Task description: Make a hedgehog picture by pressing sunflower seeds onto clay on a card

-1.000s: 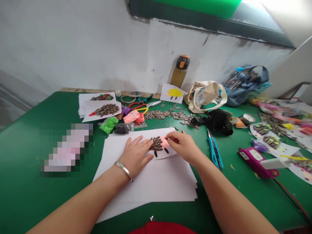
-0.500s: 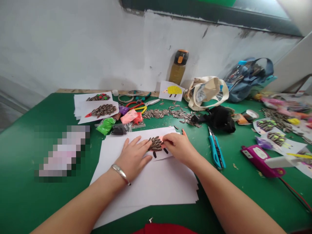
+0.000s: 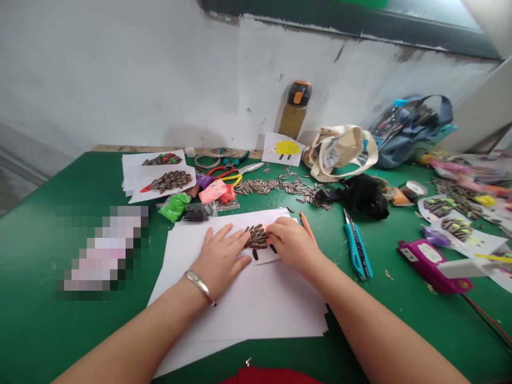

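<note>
A small white card (image 3: 264,260) lies on a stack of white paper (image 3: 240,304). On it is a hedgehog figure with a back of striped sunflower seeds (image 3: 256,236), a pink part and short black legs. My left hand (image 3: 222,256) lies flat with fingers spread, its fingertips at the left side of the seeds, steadying the card. At the right side of the seeds, my right hand (image 3: 290,240) is pinched over the pink part, on what looks like a sunflower seed, mostly hidden by the fingers.
Behind the paper lie loose sunflower seeds (image 3: 296,186), clay packets (image 3: 212,191) and scissors (image 3: 240,175). A utility knife (image 3: 357,245) with its blade out and an orange pencil (image 3: 308,226) lie right. Further right is a magenta glue gun (image 3: 430,261). Finished seed cards (image 3: 170,184) lie back left.
My right hand's fingers have shifted slightly at the right edge of the seeds, and more of the orange pencil shows. My left hand stays flat in place.
</note>
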Demonstrator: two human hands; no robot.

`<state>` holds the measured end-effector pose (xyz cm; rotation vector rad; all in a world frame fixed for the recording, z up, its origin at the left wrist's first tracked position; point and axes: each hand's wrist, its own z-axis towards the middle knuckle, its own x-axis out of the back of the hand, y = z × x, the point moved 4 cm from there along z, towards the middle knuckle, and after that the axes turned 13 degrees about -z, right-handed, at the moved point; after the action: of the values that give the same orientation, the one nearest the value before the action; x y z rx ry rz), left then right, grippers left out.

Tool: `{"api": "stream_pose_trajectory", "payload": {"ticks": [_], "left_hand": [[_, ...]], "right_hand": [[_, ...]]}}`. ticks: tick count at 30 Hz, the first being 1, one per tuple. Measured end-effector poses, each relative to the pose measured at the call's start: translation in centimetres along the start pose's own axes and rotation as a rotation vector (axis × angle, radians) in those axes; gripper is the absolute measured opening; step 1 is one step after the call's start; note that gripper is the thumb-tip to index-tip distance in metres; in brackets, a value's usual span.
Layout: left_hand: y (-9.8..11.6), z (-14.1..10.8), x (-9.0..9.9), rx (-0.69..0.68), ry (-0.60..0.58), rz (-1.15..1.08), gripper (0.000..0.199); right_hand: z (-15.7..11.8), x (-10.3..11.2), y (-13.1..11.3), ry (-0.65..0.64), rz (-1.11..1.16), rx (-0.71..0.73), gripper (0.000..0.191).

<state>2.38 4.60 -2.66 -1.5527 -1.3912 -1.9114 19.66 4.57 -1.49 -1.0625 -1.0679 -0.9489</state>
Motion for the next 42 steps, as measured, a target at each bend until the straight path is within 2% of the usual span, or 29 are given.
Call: {"api": "stream_pose_trajectory", "payload": {"ticks": [5,10,14,17,19,22,35,39,42], "left_hand": [[0.2,0.1,0.1,0.012,-0.021,0.0,0.045],[0.2,0.0,0.1,0.015,-0.017,0.001,0.045],[0.1,0.0,0.1,0.017,-0.023,0.006,0.045],[0.1,0.0,0.1,0.023,-0.03,0.003,0.046],[0.0,0.0,0.1,0.025,-0.025,0.001,0.046],[0.0,0.0,0.1,0.023,-0.02,0.004,0.045],[0.2,0.1,0.1,0.022,-0.03,0.001,0.046],[0.2,0.1,0.1,0.03,-0.028,-0.001,0.046],[0.2,0.1,0.1,0.027,-0.03,0.004,0.046]], "right_hand": [[0.3,-0.8,-0.2,-0.027,0.054,0.109,0.024],[0.2,-1.0,-0.4,-0.007,0.079,0.146,0.028],[-0.2,-0.2,0.3,0.017,0.016,0.035,0.02],[-0.4,0.4,0.9,0.003,-0.079,-0.044,0.025],[-0.5,0.3,0.9,-0.037,-0.122,-0.033,0.03],[-0.4,0.1,0.5,-0.068,-0.168,0.011,0.028],[-0.5,0.1,-0.4,-0.068,-0.21,0.027,0.024],[-0.2,0.5,0.9,-0.036,-0.187,0.008,0.027],[0.3,0.7,3.5,0.077,-0.222,-0.113,0.026]]}}
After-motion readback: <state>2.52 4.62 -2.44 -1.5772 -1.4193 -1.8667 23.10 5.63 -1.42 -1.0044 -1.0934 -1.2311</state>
